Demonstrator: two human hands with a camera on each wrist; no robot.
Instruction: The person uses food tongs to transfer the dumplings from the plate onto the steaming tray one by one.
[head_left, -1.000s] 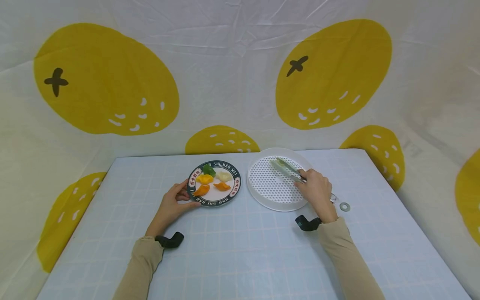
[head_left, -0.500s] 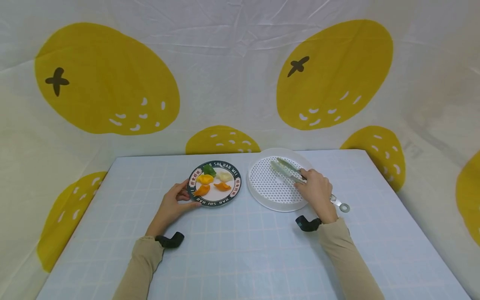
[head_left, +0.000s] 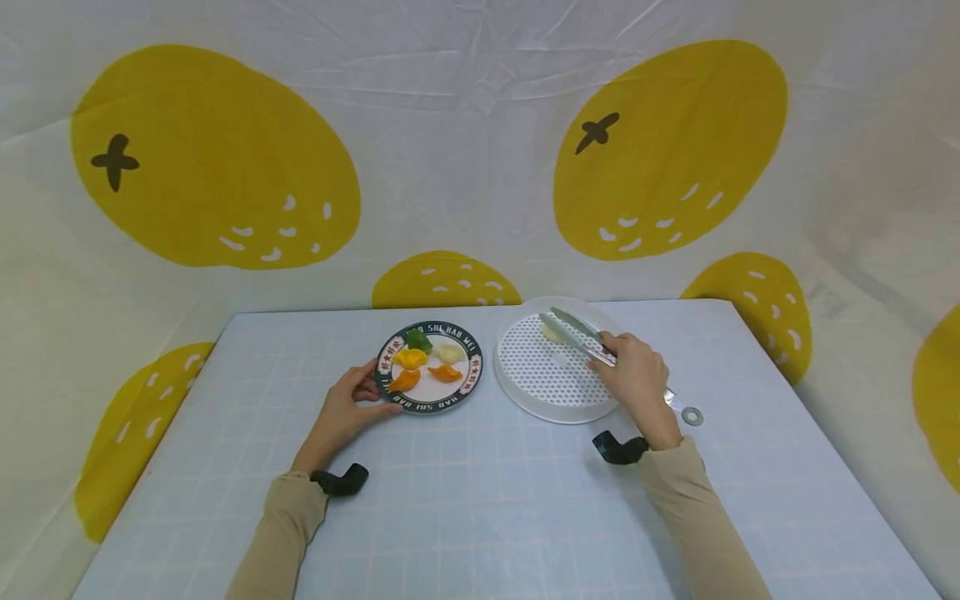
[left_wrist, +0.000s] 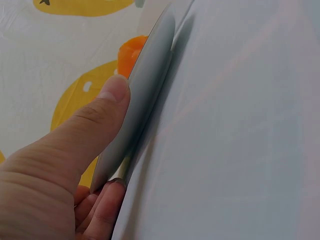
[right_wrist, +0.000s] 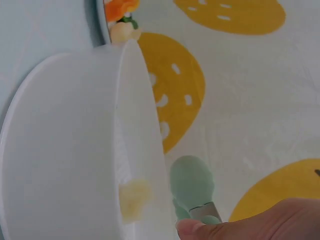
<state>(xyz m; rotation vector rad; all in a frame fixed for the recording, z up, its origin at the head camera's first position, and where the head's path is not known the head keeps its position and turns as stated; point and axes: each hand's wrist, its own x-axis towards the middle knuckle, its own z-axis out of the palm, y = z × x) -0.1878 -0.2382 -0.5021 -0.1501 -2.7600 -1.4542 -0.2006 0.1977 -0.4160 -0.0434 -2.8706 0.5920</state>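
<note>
- Left hand (head_left: 347,410): thumb and fingers pinch plate (head_left: 468,385) rim, frame centre; keep it steady.
- Right hand (head_left: 636,375): closed round tongs (head_left: 577,337), tips parted above pale dumpling (head_left: 551,332) in white tray (head_left: 525,402); lift tongs clear.

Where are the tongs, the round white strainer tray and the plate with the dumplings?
tongs (head_left: 576,337), head view, on the metal arms.
white strainer tray (head_left: 542,373), head view, on its perforated floor.
plate (head_left: 438,405), head view, on its dark near rim.
</note>
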